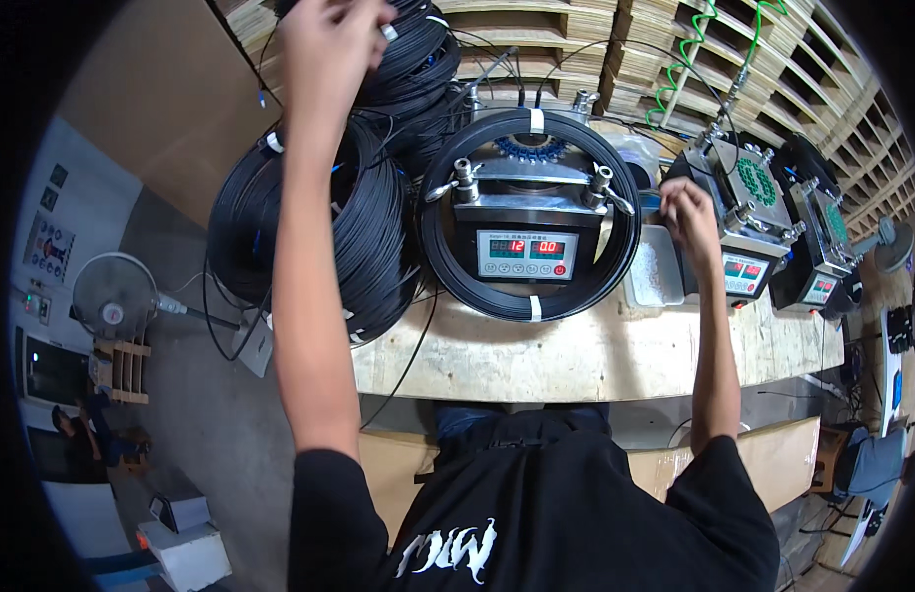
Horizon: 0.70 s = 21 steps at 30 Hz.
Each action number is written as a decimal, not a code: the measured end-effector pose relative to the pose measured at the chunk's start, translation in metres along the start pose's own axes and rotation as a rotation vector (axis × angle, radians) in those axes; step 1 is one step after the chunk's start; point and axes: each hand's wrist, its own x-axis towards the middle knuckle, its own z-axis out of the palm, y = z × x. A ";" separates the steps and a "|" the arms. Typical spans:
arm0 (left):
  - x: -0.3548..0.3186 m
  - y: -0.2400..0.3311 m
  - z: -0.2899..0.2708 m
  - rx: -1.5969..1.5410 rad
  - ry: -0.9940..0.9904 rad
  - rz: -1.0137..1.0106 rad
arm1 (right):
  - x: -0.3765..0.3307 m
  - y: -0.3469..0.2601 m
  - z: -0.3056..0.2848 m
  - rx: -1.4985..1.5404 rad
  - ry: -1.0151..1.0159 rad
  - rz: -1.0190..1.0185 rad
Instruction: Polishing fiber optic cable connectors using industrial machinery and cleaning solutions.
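Wooden pallets back a pale tabletop [576,355] where one black cable coil [529,212] already rings the metal machine [528,222]; larger coils [319,232] wait alongside. Left hand [329,35] pinches a white-tipped cable end [389,33] up high. Right hand [689,212] is curled near a tray [655,271], its grasp unclear.

Even, fairly bright indoor light, soft shadows, strong fisheye bending with black corners, slight blur at the rim
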 end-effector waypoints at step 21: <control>0.034 -0.252 0.090 -0.204 -0.722 -1.042 | 0.209 0.027 0.071 0.367 -0.304 0.158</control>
